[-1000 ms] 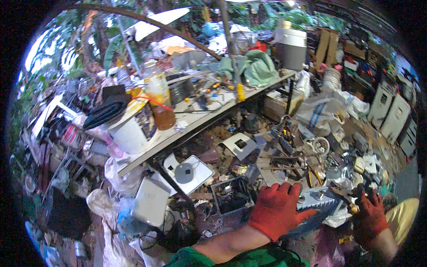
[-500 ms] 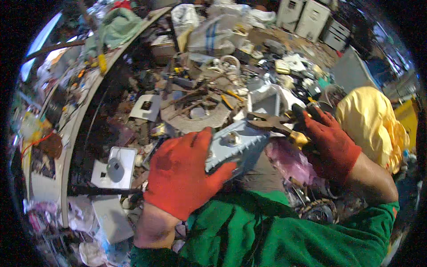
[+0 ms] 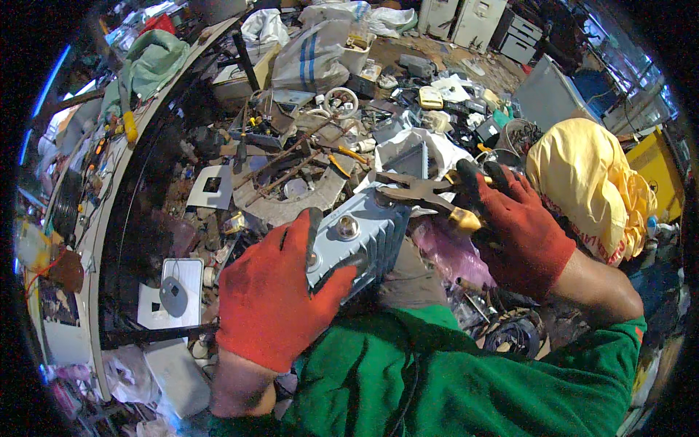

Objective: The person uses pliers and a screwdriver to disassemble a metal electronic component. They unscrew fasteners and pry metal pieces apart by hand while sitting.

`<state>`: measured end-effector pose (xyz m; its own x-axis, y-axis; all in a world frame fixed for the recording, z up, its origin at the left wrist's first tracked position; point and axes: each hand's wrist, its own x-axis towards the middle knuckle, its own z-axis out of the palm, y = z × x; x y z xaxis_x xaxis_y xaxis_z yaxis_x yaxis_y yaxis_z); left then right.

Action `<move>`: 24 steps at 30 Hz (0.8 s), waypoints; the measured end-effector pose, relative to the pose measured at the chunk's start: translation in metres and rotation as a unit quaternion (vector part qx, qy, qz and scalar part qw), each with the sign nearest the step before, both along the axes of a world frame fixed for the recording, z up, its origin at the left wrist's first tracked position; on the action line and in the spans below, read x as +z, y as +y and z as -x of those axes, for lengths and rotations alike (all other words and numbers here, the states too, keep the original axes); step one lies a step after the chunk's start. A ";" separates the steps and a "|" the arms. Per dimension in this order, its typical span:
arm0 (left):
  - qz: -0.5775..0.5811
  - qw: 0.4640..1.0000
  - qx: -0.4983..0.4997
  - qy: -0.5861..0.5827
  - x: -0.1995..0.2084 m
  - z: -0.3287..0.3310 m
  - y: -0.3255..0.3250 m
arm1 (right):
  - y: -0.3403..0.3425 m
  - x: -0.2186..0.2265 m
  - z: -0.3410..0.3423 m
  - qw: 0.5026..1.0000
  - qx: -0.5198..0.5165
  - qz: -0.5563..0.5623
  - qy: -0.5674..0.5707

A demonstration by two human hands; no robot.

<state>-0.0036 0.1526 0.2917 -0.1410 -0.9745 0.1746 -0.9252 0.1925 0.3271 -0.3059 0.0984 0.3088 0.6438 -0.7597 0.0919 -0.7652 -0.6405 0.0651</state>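
My left hand [image 3: 273,295], in a red glove with dark fingertips, grips the near-left end of a grey finned metal housing [image 3: 368,244]. A round silver connector [image 3: 348,227] stands up from its top face. Yellow-handled pliers [image 3: 422,192] are in my right hand [image 3: 524,229], which wears a matching glove. Their jaws lie over the housing's far end, around or against a small fitting there; the jaws partly hide it. The fingers of my right hand wrap the handles, which stand somewhat apart. Beyond the jaws a grey panel [image 3: 412,162] rises from the far end.
A yellow sack [image 3: 579,186] bulges beside my right arm. Heaped scrap, with a white ring [image 3: 341,103] in it, spreads beyond my hands. White plates [image 3: 191,291] lie at the left near a long pale edge [image 3: 111,218]. Pink plastic [image 3: 451,255] sits under the pliers.
Most of the scene has shifted left in the picture. The housing and pliers have shifted with it, and the housing's top and fins show more clearly. Both hands keep their hold.
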 end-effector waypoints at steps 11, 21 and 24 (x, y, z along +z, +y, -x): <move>-0.122 0.985 -0.025 -0.122 0.027 0.030 -0.002 | 0.014 0.009 -0.005 0.999 -0.027 -0.010 0.038; -0.191 0.973 -0.122 0.049 0.023 0.014 -0.018 | 0.044 0.002 -0.006 0.999 -0.025 0.038 -0.013; -0.096 0.963 -0.176 0.179 -0.007 0.003 -0.030 | 0.046 0.003 -0.012 0.998 -0.004 0.054 -0.039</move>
<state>-0.0070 0.1228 0.2849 -0.4335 -0.8962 0.0945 -0.6352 0.3783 0.6734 -0.2937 0.1445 0.3120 0.6257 -0.7473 0.2239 -0.7754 -0.6271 0.0739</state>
